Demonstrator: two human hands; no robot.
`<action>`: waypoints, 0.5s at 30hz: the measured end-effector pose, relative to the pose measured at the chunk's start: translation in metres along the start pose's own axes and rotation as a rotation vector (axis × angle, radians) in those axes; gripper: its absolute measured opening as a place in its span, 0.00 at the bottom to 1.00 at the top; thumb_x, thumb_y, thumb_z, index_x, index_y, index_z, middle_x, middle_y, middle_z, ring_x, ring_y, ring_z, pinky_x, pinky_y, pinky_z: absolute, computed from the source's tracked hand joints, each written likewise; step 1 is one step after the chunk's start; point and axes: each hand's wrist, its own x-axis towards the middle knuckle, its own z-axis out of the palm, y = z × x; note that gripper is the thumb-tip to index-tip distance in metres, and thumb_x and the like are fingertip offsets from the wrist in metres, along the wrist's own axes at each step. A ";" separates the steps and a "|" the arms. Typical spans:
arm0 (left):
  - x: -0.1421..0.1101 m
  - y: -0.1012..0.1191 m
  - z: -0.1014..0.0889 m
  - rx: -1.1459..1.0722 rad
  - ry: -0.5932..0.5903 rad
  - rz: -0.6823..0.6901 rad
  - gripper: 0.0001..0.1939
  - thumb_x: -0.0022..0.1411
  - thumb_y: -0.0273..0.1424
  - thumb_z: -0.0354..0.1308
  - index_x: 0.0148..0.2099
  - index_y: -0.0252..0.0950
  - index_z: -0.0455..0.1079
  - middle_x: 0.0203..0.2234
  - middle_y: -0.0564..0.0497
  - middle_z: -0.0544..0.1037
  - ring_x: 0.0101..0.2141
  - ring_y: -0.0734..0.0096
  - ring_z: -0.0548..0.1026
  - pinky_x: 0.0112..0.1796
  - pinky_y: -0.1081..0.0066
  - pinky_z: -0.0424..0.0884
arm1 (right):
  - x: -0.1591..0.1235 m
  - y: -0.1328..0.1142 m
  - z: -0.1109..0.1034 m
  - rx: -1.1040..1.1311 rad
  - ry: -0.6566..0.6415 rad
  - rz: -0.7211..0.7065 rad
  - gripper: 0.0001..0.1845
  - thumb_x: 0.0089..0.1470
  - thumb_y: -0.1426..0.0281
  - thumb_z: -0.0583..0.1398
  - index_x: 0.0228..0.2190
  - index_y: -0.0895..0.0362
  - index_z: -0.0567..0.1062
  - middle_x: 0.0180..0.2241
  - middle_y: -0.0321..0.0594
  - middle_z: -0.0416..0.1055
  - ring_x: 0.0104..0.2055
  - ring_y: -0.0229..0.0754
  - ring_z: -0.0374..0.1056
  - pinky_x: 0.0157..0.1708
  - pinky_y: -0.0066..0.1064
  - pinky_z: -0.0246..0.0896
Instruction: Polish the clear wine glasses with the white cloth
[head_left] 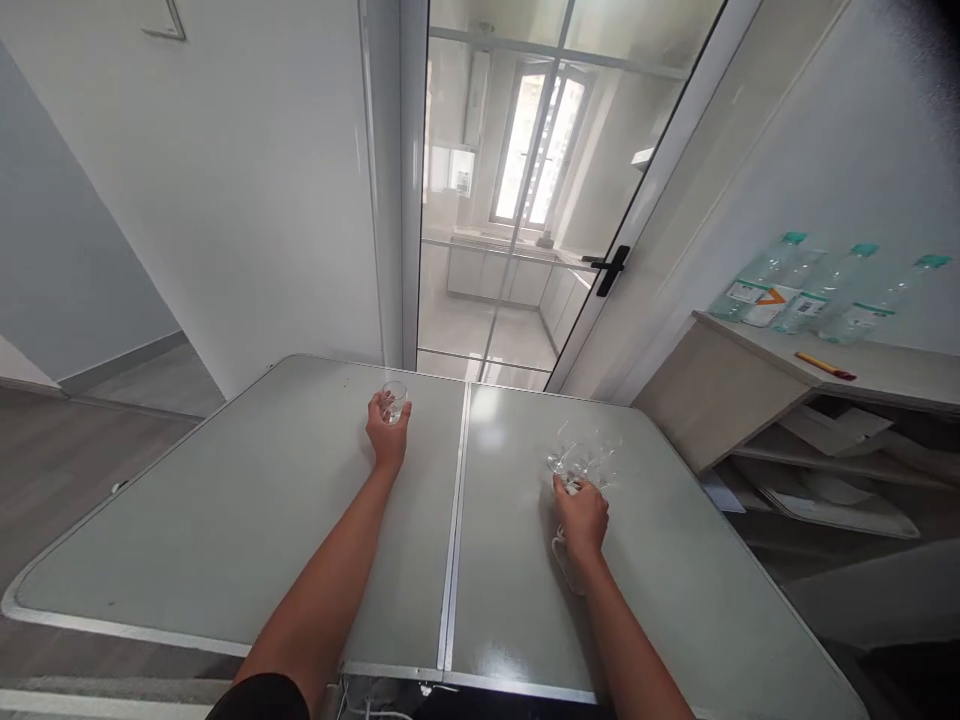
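Observation:
My left hand [388, 425] is wrapped around a small clear drinking glass [395, 392] near the far edge of the table's left half. On the right half, my right hand [583, 515] has its fingers closed at the near side of a clear, glinting tangle [589, 458] with thin loops; its exact kind is hard to make out. A small white part shows between those fingertips. Beside the right wrist, partly covered by it, lie a white cord loop [558, 542] and a clear, rounded outline on the tabletop.
The pale table [247, 520] has a metal seam [454, 510] down its middle. A shelf unit [765, 375] stands at the right, bearing several clear bottles [806, 295] and a yellow-red stick [825, 367]. Behind the table is a glazed door [517, 250] with a black handle [613, 270].

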 end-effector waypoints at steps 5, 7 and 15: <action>0.005 -0.013 0.001 -0.022 0.028 -0.056 0.32 0.59 0.34 0.69 0.62 0.40 0.62 0.58 0.37 0.73 0.55 0.56 0.76 0.54 0.54 0.71 | 0.007 0.006 0.004 0.056 0.004 0.014 0.26 0.56 0.56 0.58 0.43 0.62 0.84 0.39 0.59 0.81 0.41 0.59 0.76 0.39 0.38 0.64; 0.005 -0.015 0.001 -0.017 0.029 -0.052 0.32 0.58 0.35 0.69 0.62 0.40 0.62 0.57 0.37 0.74 0.55 0.57 0.76 0.55 0.54 0.71 | 0.006 0.008 0.004 0.059 0.009 0.001 0.25 0.56 0.57 0.58 0.43 0.63 0.84 0.39 0.60 0.81 0.41 0.60 0.76 0.39 0.39 0.65; 0.006 -0.019 0.001 0.039 0.034 -0.026 0.31 0.60 0.37 0.68 0.62 0.39 0.64 0.58 0.38 0.73 0.58 0.57 0.72 0.58 0.55 0.68 | -0.034 -0.044 0.035 0.397 -0.195 -0.285 0.25 0.55 0.55 0.59 0.38 0.63 0.85 0.34 0.54 0.82 0.36 0.54 0.79 0.37 0.35 0.69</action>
